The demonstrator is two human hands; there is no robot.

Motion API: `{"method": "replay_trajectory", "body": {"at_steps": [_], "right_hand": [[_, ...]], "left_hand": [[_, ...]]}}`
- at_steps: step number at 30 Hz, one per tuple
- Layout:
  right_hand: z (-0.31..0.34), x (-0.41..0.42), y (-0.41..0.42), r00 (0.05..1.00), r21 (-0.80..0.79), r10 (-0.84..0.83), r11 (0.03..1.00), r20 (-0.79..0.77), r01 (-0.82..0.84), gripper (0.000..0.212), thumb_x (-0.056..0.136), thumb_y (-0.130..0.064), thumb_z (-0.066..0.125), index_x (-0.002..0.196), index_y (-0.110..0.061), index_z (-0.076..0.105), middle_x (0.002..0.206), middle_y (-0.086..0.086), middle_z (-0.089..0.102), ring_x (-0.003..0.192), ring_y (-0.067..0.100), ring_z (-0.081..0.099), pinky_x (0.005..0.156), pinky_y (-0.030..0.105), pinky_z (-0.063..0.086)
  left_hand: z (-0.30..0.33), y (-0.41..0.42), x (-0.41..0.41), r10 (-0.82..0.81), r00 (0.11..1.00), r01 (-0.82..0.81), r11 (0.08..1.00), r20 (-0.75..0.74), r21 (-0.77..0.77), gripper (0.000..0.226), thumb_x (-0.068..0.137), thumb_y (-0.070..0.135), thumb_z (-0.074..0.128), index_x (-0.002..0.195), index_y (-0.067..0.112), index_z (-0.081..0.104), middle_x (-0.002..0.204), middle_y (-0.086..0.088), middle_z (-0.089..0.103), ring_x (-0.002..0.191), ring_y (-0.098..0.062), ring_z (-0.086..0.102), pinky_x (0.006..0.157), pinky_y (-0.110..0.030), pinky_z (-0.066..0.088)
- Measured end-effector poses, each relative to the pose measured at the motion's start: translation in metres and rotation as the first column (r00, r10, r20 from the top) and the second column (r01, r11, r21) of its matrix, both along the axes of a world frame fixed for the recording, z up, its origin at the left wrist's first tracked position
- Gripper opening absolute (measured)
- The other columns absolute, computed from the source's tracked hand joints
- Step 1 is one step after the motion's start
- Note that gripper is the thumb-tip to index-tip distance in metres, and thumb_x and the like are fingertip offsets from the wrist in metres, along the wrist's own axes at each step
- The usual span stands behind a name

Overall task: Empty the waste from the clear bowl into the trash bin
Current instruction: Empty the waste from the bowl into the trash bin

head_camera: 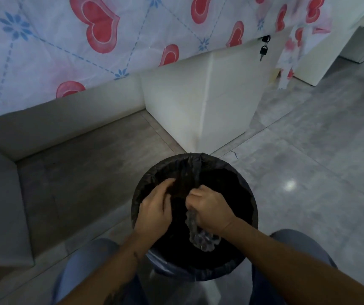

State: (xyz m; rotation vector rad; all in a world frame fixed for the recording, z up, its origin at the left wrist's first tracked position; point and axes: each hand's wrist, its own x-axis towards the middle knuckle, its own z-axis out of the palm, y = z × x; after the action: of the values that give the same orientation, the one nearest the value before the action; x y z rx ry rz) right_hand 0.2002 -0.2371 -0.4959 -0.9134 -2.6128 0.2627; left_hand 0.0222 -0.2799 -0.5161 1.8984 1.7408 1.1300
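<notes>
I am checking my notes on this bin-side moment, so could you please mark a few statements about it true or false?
1. Both hands are over the trash bin. True.
2. The right hand is shut on a crumpled clear plastic piece. True.
3. The bin has a white liner. False: the black liner is dark.
4. The left hand rests on the floor. False: its fingers reach into the dark liner material at the bin's mouth.
5. A small padlock hangs on the white cabinet behind the bin. True.
</notes>
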Motion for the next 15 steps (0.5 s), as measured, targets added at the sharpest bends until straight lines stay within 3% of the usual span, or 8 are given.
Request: {"method": "replay_trajectory", "body": {"at_steps": [3, 5, 8, 10, 12, 15], "right_hand": [[-0.010, 0.006, 0.006, 0.989, -0.105, -0.045, 0.993, 0.138, 0.059, 0.008, 0.068, -0.001, 0.064, 0.074, -0.006, 0.063, 0.078, 0.013, 0.062, 0.072, 0.036, 0.059, 0.049, 0.038, 0.050], [-0.009, 0.008, 0.017, 0.980, -0.147, -0.193, 0.969, 0.045, 0.197, 0.004, 0.072, -0.005, 0.061, 0.073, -0.008, 0.062, 0.078, 0.010, 0.061, 0.072, 0.034, 0.057, 0.052, 0.035, 0.044], [-0.005, 0.007, 0.021, 0.895, -0.287, -0.429, 0.878, -0.118, 0.383, 0.006, 0.071, -0.012, 0.056, 0.071, -0.012, 0.062, 0.077, 0.003, 0.059, 0.066, 0.025, 0.055, 0.054, 0.032, 0.038], [-0.006, 0.005, 0.022, 0.812, -0.396, -0.560, 0.792, -0.165, 0.466, 0.011, 0.068, -0.007, 0.054, 0.070, -0.014, 0.062, 0.077, 0.000, 0.059, 0.065, 0.020, 0.055, 0.057, 0.035, 0.047], [-0.008, 0.000, 0.023, 0.747, -0.470, -0.641, 0.721, -0.175, 0.509, 0.016, 0.068, -0.003, 0.055, 0.069, -0.017, 0.062, 0.078, -0.003, 0.059, 0.067, 0.015, 0.056, 0.060, 0.036, 0.051], [-0.013, -0.003, 0.025, 0.695, -0.529, -0.690, 0.674, -0.202, 0.516, 0.020, 0.072, -0.002, 0.059, 0.072, -0.022, 0.062, 0.079, -0.006, 0.061, 0.069, 0.007, 0.056, 0.060, 0.024, 0.044]], "left_hand": [[-0.019, -0.004, 0.011, 0.089, 0.995, -0.081, 0.985, 0.051, -0.155, 0.048, 0.088, 0.002, 0.051, 0.130, 0.025, 0.054, 0.123, 0.002, 0.065, 0.111, -0.011, 0.061, 0.095, -0.028, 0.051], [-0.015, 0.006, 0.007, 0.067, 0.995, -0.039, 0.950, 0.079, -0.310, 0.053, 0.079, 0.008, 0.054, 0.127, 0.031, 0.053, 0.121, 0.003, 0.064, 0.108, -0.013, 0.062, 0.093, -0.032, 0.053], [-0.009, 0.004, 0.011, -0.067, 0.947, 0.266, 0.710, 0.313, -0.653, 0.074, 0.065, 0.026, 0.064, 0.133, 0.043, 0.039, 0.130, 0.009, 0.057, 0.113, -0.006, 0.057, 0.095, -0.028, 0.050], [-0.009, -0.004, 0.023, -0.089, 0.915, 0.361, 0.620, 0.395, -0.697, 0.088, 0.062, 0.034, 0.074, 0.137, 0.049, 0.031, 0.131, 0.015, 0.054, 0.114, -0.001, 0.054, 0.098, -0.027, 0.047], [-0.010, -0.007, 0.035, -0.027, 0.902, 0.334, 0.675, 0.430, -0.658, 0.071, 0.067, 0.037, 0.072, 0.125, 0.057, 0.037, 0.120, 0.016, 0.061, 0.104, -0.001, 0.060, 0.090, -0.030, 0.052], [-0.004, -0.001, 0.037, 0.084, 0.876, 0.276, 0.720, 0.475, -0.636, 0.041, 0.078, 0.030, 0.060, 0.105, 0.059, 0.050, 0.097, 0.007, 0.071, 0.085, -0.013, 0.070, 0.076, -0.038, 0.061]]}}
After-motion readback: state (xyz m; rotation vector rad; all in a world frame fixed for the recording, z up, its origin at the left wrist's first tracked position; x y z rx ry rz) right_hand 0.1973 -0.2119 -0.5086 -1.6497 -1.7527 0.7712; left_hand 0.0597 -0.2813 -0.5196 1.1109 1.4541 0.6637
